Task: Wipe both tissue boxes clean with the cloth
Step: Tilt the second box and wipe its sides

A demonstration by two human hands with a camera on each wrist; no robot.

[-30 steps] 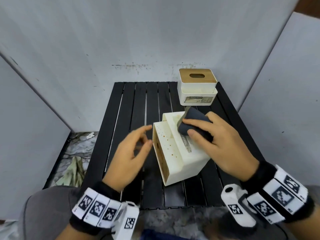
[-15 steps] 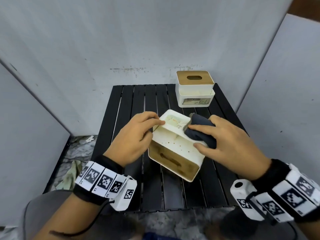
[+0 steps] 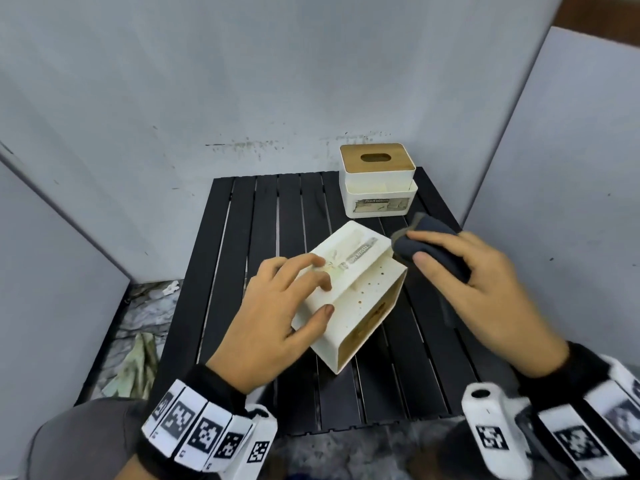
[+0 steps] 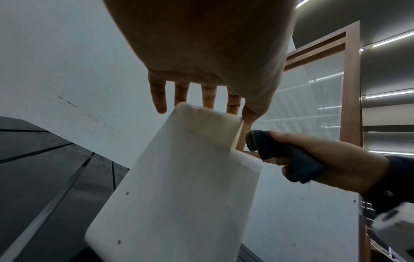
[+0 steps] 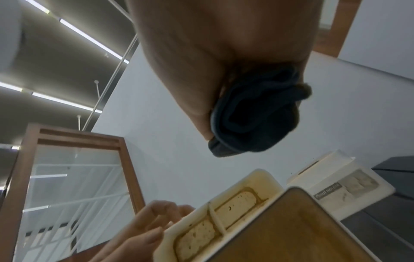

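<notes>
Head view: I judge the wiping of the near tissue box [image 3: 349,292], tipped on its side mid-counter [image 3: 242,216], is in hand; next the cloth [image 3: 429,247] must return to its soiled face. My left hand [image 3: 277,306] steadies it, grip open, fingers flat. My right hand [image 3: 485,289] clenches the cloth beside the box's far corner. The second box [image 3: 377,188] stands at the far right corner.

Left wrist view: fingers [image 4: 208,95] extended over the box edge.

Right wrist view: cloth bunched, clear of the box.

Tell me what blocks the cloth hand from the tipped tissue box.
Nothing visible does. The right hand grips the dark cloth just off the far corner of the tipped tissue box, which the left hand steadies on the opposite side.
</notes>
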